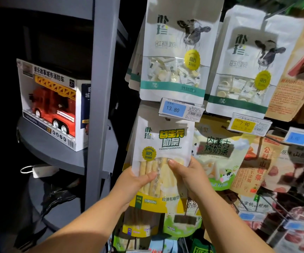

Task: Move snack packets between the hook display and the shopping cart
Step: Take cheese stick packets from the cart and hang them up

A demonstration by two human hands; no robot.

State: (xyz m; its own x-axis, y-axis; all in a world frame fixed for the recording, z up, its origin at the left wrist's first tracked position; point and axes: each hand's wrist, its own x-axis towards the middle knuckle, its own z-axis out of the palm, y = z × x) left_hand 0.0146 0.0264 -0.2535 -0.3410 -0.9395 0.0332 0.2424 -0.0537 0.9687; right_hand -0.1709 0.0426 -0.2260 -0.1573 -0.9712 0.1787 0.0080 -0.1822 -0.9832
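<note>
A white and yellow milk-stick snack packet point(163, 143) hangs at the hook display, its top just under a blue 13.80 price tag point(181, 109). My left hand point(133, 183) grips its lower left edge, thumb across the clear window. My right hand point(189, 174) holds the right edge, thumb on the front. More packets of the same kind hang behind it. The shopping cart is out of view.
Two white cow-print packets point(176, 52) point(247, 66) hang above. Other snack packets point(218, 154) and wire hooks with price tags point(247, 125) fill the right. A grey shelf post point(102, 88) stands left, with a boxed red toy fire truck point(52, 105) on a round shelf.
</note>
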